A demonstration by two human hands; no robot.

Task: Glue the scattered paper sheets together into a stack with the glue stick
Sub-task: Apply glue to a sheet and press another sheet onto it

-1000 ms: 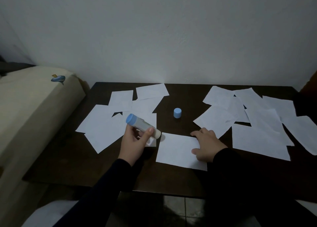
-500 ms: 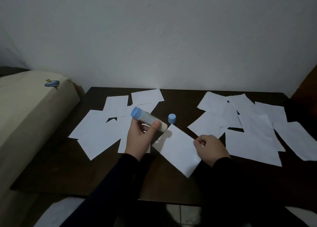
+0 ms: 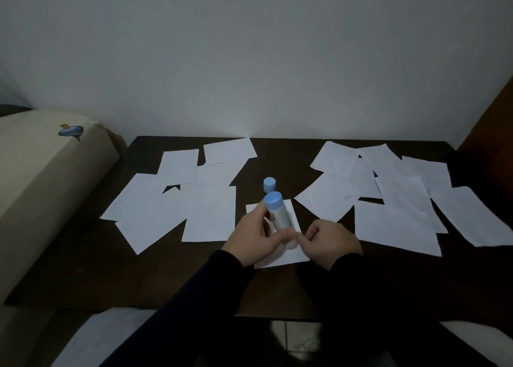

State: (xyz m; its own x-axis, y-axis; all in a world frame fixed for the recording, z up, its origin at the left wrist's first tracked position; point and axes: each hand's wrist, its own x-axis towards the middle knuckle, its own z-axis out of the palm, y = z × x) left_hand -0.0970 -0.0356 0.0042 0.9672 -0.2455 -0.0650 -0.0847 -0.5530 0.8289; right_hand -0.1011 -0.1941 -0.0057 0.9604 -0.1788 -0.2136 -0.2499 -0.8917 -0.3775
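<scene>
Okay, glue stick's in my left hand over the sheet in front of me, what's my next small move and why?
Probably press the glue stick tip down and stroke it across the sheet, since the left hand grips it uncapped above that sheet, while the right hand steadies the paper.

On the table (image 3: 83, 269): one sheet (image 3: 288, 255) near the front middle, under both hands; cap (image 3: 269, 184) just behind it; left sheets (image 3: 180, 200) and right sheets (image 3: 394, 200) farther out; cushion (image 3: 41, 186) beyond the left edge.

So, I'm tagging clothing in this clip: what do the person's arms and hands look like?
Both arms wear long dark sleeves, seemingly black, reaching the wrists. The left hand and right hand are bare: no gloves, and no rings or watch visible in the dim light.
</scene>
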